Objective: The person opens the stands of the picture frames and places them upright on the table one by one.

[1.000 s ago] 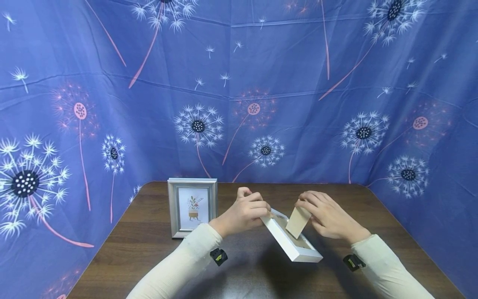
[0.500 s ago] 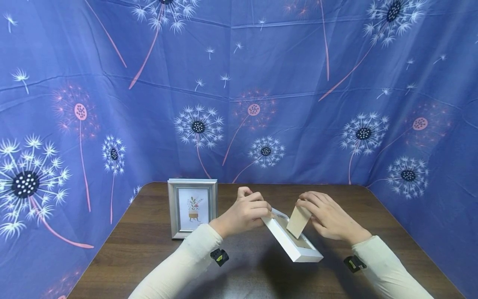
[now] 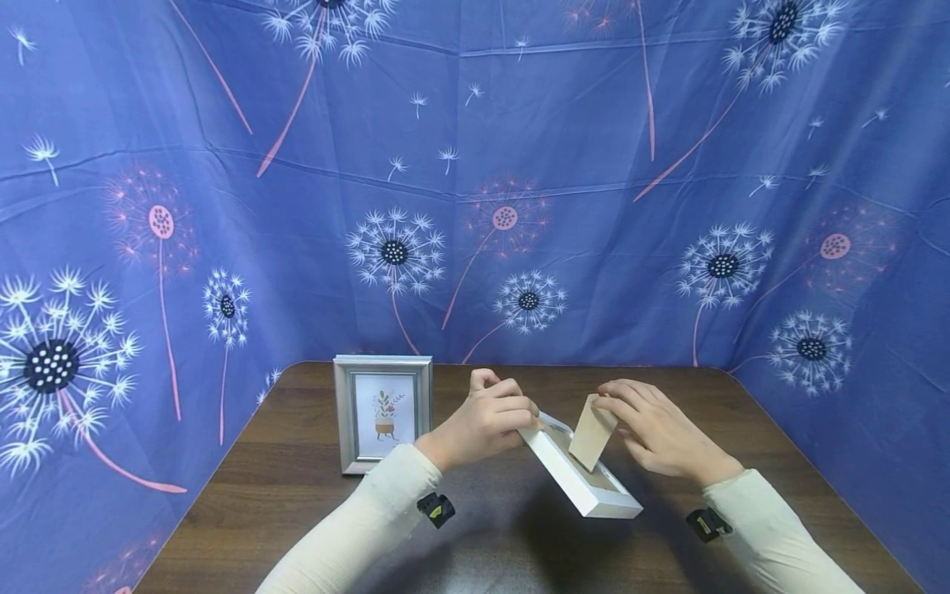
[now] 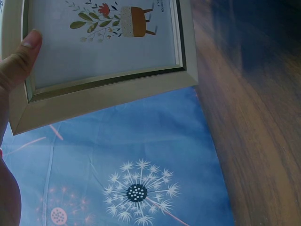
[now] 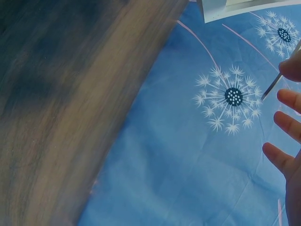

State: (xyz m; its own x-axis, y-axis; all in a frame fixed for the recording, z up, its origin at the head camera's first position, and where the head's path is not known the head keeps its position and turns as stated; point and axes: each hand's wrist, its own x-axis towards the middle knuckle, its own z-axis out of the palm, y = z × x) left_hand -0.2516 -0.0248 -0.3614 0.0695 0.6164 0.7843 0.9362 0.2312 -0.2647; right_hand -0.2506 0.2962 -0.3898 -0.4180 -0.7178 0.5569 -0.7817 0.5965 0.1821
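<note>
My left hand (image 3: 490,417) grips the upper end of a white picture frame (image 3: 560,474), held tilted above the table with its back up. In the left wrist view its thumb (image 4: 23,56) lies over the front, where a potted-plant print shows inside the border (image 4: 113,97). From the frame's back a beige stand flap (image 3: 594,433) sticks up at an angle. My right hand (image 3: 660,429) pinches that flap near its free end. The right wrist view shows the flap's thin edge (image 5: 272,87) between thumb and index finger, the other fingers spread.
A silver picture frame (image 3: 386,412) with a similar plant print stands upright at the left, behind my left forearm. The brown wooden table (image 3: 245,495) ends at a blue dandelion-print cloth (image 3: 594,206) on the back and sides.
The right hand has shifted very slightly to the right and a little more of the flap's free end shows. The left hand and the white frame have hardly moved.
</note>
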